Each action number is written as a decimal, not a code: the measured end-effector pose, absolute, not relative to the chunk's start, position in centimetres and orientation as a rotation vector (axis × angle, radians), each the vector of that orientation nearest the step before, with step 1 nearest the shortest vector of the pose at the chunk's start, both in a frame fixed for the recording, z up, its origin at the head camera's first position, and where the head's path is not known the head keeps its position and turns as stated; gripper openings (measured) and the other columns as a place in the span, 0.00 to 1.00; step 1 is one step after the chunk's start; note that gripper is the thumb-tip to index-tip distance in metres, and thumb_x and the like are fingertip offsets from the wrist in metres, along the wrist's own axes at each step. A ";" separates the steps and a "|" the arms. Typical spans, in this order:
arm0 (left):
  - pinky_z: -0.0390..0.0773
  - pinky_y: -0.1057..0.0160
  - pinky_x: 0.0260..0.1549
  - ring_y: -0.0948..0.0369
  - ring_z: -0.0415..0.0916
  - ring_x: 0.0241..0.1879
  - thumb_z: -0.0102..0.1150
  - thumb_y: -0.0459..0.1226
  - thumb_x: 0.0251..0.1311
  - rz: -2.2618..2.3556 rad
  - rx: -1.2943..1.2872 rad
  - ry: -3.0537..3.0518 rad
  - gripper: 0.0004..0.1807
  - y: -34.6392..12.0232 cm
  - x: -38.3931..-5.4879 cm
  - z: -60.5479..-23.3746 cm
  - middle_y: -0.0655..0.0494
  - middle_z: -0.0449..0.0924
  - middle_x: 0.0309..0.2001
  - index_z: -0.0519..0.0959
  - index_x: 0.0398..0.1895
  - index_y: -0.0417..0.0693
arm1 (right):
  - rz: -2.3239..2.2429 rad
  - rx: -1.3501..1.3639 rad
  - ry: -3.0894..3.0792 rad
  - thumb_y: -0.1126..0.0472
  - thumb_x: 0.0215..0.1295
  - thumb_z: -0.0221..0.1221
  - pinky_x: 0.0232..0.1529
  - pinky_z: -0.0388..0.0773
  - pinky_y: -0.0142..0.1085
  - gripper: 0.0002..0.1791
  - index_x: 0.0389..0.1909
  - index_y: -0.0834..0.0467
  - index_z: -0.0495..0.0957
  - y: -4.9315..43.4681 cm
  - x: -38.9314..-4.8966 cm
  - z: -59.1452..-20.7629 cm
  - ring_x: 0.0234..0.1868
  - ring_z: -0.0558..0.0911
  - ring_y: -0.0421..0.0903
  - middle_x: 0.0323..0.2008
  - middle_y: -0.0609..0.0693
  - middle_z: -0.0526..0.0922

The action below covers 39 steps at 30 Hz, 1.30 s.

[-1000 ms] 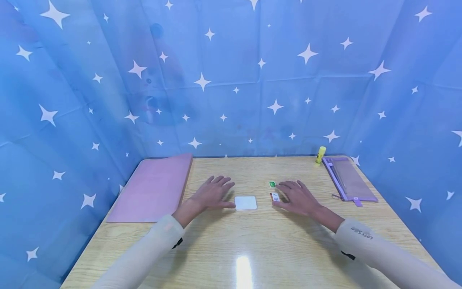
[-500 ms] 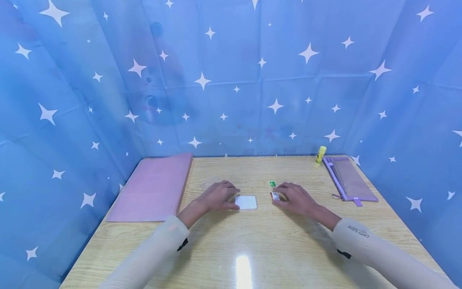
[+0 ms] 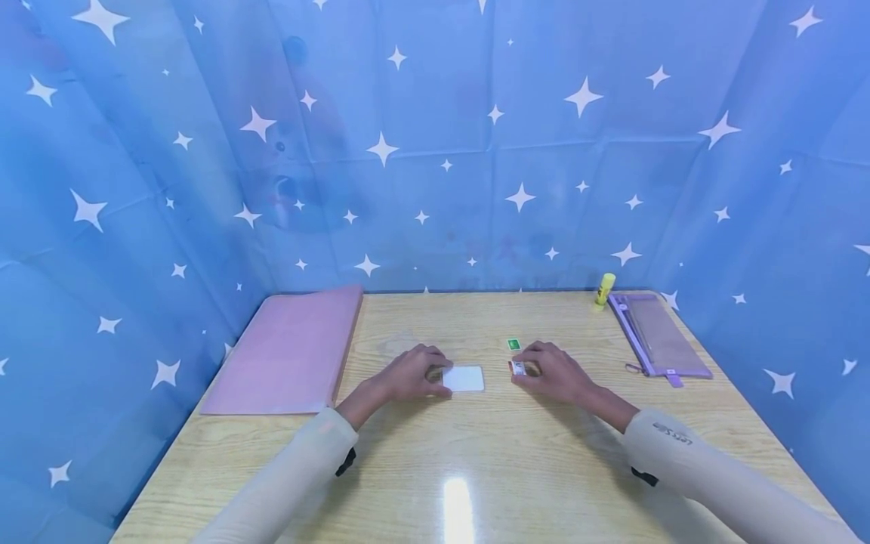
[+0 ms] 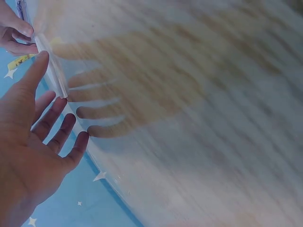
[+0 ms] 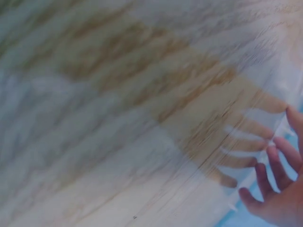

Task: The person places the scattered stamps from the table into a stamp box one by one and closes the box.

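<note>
A flat white rectangular piece (image 3: 464,378) with rounded, clear-looking corners lies on the table. At its left end my left hand (image 3: 413,373) holds it by opposite edges, thumb on the near side and fingers on the far side. In the left wrist view, this white piece (image 4: 53,68) spans from thumb to index finger. My right hand (image 3: 559,372) holds a small red and white printed piece (image 3: 518,368) between thumb and curled fingers, partly covering it. Just beyond that hand lies a small green square (image 3: 513,344) with a white border. What the right hand holds is unclear in the right wrist view.
A large pink folder (image 3: 292,351) lies at the table's left. At the back right stand a yellow glue stick (image 3: 604,291) and a purple zip pouch (image 3: 662,336). Behind the wooden table (image 3: 421,468) hangs a blue star-patterned curtain (image 3: 442,136).
My left hand has moved right onto the white piece, its spread fingers curling in to hold it. My right hand's fingers have closed in on the red and white piece.
</note>
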State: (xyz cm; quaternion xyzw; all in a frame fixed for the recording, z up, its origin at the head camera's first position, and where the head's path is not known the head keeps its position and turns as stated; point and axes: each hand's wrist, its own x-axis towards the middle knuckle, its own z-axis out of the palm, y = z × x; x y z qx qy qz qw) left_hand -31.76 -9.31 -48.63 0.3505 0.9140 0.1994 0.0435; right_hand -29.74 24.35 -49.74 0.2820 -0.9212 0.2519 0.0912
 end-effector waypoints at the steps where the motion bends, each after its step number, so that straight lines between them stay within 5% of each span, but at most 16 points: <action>1: 0.76 0.56 0.59 0.56 0.75 0.60 0.75 0.54 0.58 0.613 1.076 2.794 0.34 -9.3 -31.8 -48.7 0.52 0.80 0.62 0.82 0.65 0.49 | 0.762 0.831 -2.742 0.57 0.65 0.72 0.49 0.80 0.55 0.17 0.51 0.61 0.88 24.3 -29.7 -49.7 0.50 0.83 0.58 0.49 0.58 0.86; 10: 0.76 0.59 0.50 0.57 0.75 0.54 0.75 0.53 0.60 0.646 1.085 2.788 0.32 -9.4 -31.8 -48.8 0.53 0.81 0.58 0.83 0.63 0.47 | 0.856 0.810 -2.755 0.61 0.65 0.72 0.42 0.79 0.44 0.14 0.49 0.62 0.88 24.1 -29.8 -49.8 0.44 0.83 0.51 0.46 0.57 0.87; 18: 0.77 0.60 0.52 0.57 0.76 0.55 0.74 0.51 0.61 0.643 1.073 2.766 0.31 -9.3 -31.8 -48.6 0.53 0.80 0.59 0.82 0.64 0.46 | 0.896 0.787 -2.786 0.63 0.64 0.72 0.38 0.75 0.39 0.13 0.49 0.62 0.89 23.9 -29.7 -49.6 0.45 0.84 0.52 0.47 0.57 0.88; 29: 0.77 0.61 0.52 0.57 0.77 0.55 0.75 0.51 0.60 0.651 1.071 2.756 0.31 -9.2 -31.7 -48.3 0.53 0.80 0.58 0.82 0.64 0.46 | 0.860 0.699 -2.800 0.57 0.64 0.73 0.49 0.81 0.53 0.18 0.51 0.64 0.87 23.5 -29.3 -49.4 0.50 0.83 0.58 0.49 0.59 0.86; 39: 0.78 0.59 0.54 0.57 0.76 0.56 0.74 0.51 0.61 0.626 1.057 2.750 0.31 -9.1 -31.8 -48.0 0.53 0.80 0.59 0.82 0.64 0.46 | 0.893 0.761 -2.767 0.64 0.64 0.71 0.49 0.79 0.52 0.10 0.45 0.61 0.89 23.1 -29.3 -49.3 0.49 0.84 0.57 0.45 0.57 0.88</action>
